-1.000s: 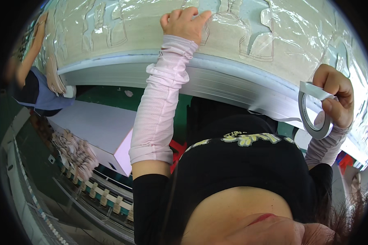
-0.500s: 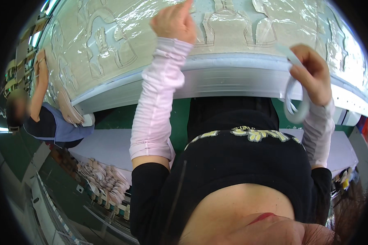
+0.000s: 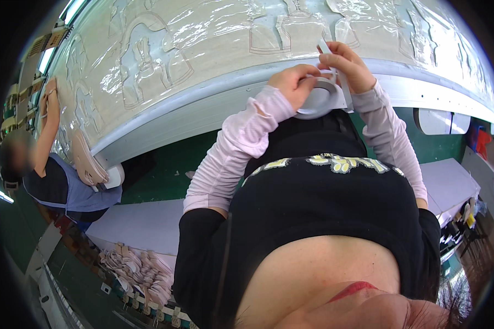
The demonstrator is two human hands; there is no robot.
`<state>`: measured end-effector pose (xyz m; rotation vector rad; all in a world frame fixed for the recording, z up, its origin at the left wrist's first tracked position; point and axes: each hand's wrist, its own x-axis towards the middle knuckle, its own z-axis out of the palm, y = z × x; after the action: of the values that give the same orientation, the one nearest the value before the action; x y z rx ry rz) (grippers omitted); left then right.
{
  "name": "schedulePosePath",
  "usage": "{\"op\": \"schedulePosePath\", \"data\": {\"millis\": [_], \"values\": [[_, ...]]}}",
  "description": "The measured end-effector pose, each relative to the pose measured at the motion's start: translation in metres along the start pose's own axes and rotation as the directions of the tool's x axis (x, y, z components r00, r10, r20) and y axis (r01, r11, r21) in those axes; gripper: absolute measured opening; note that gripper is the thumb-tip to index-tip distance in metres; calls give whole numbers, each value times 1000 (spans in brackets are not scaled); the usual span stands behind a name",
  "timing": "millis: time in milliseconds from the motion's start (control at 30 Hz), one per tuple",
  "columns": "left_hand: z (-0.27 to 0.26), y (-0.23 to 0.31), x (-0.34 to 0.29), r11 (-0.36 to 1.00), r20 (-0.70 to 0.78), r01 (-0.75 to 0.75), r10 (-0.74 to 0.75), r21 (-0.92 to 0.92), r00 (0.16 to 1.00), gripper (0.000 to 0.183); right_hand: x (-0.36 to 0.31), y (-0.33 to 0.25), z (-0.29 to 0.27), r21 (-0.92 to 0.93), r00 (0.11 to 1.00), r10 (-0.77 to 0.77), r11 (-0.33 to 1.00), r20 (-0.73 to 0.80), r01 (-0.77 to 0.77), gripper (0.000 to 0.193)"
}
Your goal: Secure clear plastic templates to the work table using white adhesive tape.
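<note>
Above the table's near edge, my two hands have come together at a roll of white tape [image 3: 314, 107]. My left hand [image 3: 295, 85] is closed, thumb and fingers pinched at the roll's upper left side. My right hand [image 3: 352, 67] is closed on the tape's strip, and a pale end [image 3: 325, 47] sticks up from between its fingers. More of the strip runs down beside the right palm toward the roll. The fingers partly hide where strip and roll meet. Beyond the hands, clear plastic film lies over cut beige sheet material [image 3: 214, 41] on the table.
The table's pale metal edge [image 3: 203, 122] crosses in front of me. At far left a person in a blue apron [image 3: 93, 178] reaches onto the sheet, near stacked beige pieces [image 3: 86, 159]. Behind me are a pale bench [image 3: 142, 222] and a heap of beige pieces [image 3: 140, 271].
My left hand has come back from the sheet, down and right to the tape. My right hand has moved left, bringing the roll between both hands.
</note>
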<state>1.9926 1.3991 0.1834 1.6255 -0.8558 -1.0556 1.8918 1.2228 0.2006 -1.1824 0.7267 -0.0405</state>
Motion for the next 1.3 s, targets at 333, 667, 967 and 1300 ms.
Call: {"op": "schedulePosePath", "data": {"millis": [333, 667, 967, 1300], "values": [[-31, -12, -66, 997, -140, -25, 35, 73, 989, 52, -24, -61, -55, -443, 838, -189, 778, 511, 446, 30], [-24, 12, -63, 801, -112, -37, 129, 597, 985, 39, -75, -54, -86, -474, 700, -211, 601, 682, 644, 20], [-23, 26, 5, 912, 568, -267, 47, 311, 822, 29, -63, -5, -79, 587, 722, -553, 770, 416, 251, 13], [130, 41, 25, 963, 360, -269, 248, 9, 899, 28, -24, -29, -116, -102, 829, -165, 961, 535, 257, 15]]}}
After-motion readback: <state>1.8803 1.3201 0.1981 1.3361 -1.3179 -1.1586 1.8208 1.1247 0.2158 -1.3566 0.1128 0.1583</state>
